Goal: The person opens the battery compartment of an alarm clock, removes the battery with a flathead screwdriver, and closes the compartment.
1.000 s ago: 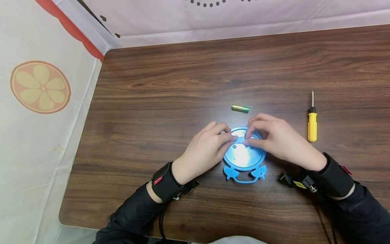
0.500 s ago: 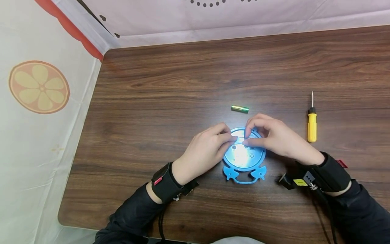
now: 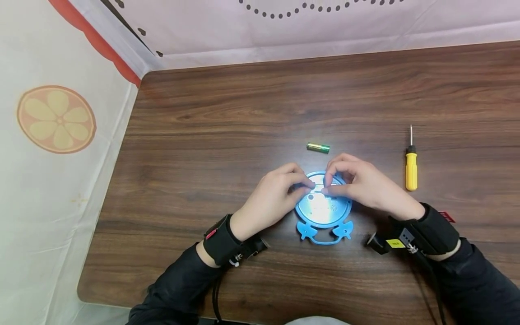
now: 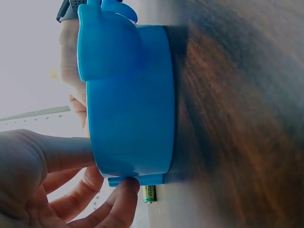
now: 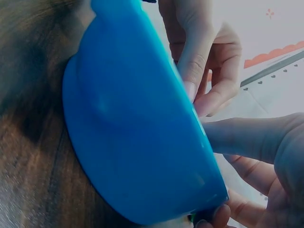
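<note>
Compared with a second ago, little is changed: the round blue toy [image 3: 323, 208] is still pinched at its upper edge by the curled fingers of the left hand [image 3: 273, 198] and the right hand [image 3: 367, 186]. The toy is seen lying flat near the table's [image 3: 243, 113] front middle, with a shiny disc face and two small feet. A green battery [image 3: 318, 147] and a yellow screwdriver [image 3: 411, 167] are left on the dark wood, which is bordered by pale printed sheeting [image 3: 57, 135].
</note>
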